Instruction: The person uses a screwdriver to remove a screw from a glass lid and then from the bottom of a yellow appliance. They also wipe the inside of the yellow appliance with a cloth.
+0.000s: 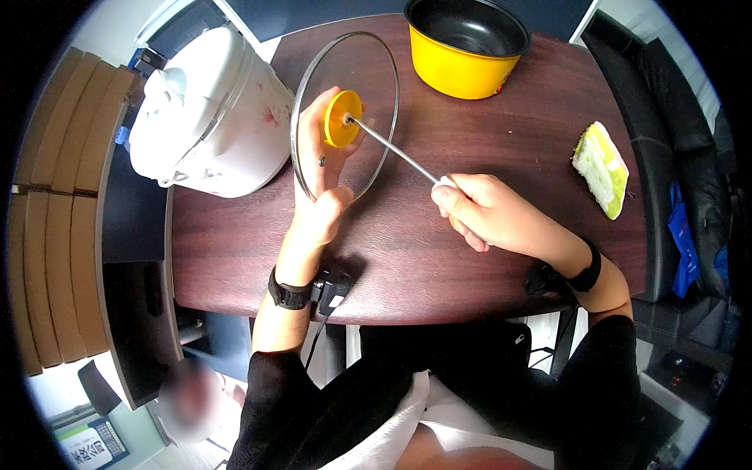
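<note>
Fingers (473,236) of R hand (492,210) partly hide s/driver (403,157).

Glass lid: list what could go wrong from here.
The screwdriver, its tip at the centre of the yellow knob, may slip and scratch the glass lid or jab the nearby left grip. Held tilted up in that grip, the lid could twist loose if the right grip turns hard.

I face dark wood-grain table (243,258) in what looks like office or mixed-use room: stacked cardboard boxes (59,149) left, black padded sofa (693,157) right. White rice cooker (254,117) and yellow pot (462,72), far side, hint at home.
</note>
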{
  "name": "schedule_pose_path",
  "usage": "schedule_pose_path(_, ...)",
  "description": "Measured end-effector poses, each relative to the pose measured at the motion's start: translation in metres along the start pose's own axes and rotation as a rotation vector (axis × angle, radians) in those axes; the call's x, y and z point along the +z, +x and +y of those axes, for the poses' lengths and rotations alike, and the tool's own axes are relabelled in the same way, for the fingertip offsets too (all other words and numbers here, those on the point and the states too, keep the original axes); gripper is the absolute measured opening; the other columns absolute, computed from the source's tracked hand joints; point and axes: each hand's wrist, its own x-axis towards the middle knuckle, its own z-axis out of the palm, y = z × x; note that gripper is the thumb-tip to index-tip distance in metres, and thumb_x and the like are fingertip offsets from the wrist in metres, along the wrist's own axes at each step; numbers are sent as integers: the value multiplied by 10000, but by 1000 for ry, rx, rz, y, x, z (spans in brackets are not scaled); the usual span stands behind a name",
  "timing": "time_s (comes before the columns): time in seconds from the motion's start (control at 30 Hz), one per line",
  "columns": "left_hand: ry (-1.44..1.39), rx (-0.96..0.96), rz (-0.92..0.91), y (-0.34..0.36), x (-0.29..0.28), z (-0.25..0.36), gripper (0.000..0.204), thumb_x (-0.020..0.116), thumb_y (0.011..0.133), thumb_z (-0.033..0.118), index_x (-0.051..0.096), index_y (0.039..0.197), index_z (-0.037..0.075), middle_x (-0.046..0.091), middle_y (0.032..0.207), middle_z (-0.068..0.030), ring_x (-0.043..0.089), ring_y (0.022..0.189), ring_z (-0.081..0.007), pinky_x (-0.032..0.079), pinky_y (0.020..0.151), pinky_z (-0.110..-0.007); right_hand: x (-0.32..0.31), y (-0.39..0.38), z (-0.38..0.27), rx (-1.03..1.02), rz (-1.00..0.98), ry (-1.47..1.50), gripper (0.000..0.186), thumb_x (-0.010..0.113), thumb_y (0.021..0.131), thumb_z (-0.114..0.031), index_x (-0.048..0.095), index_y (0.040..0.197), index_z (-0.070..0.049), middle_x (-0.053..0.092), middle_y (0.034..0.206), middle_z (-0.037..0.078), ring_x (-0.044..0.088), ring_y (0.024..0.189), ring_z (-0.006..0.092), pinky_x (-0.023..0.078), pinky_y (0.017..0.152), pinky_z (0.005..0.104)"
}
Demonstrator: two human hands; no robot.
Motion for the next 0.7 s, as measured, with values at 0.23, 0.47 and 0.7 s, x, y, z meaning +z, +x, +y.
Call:
schedule_pose_path(0.23, -20, -39, -22, -1, 0, 3, 931, 531, 544, 312, 273, 1412, 96, 316, 1362, -143, 363, 1304, -320, 332, 1041, -530, -3, -7, -8, 18, 1, 9, 361, 428, 985, -329, 500, 787, -36, 469, 590, -4, 465, 414, 69, 391, 380, 225)
schedule_pose_path(0.47, -131, -39, -24, 0, 1, 2, 910, 533, 560, 293, 283, 1408, 76, 336, 1365, -142, 386, 1287, -317, 326, 1060, -536, -3, -9, -8, 21, 10, -5, 388, 420, 985, -351, 512, 791, -28, 473, 582, 1, 488, 406, 81, 400, 374, 225)
schedule_pose_path(0.7, -188, -33, -2, 1, 4, 8, 875, 574, 619, 310, 281, 1401, 50, 388, 1329, -144, 424, 1256, -309, 335, 1056, -553, -6, -10, -7, 70, -64, 134, 434, 383, 990, -396, 504, 827, -12, 472, 566, 11, 501, 392, 92, 387, 354, 221)
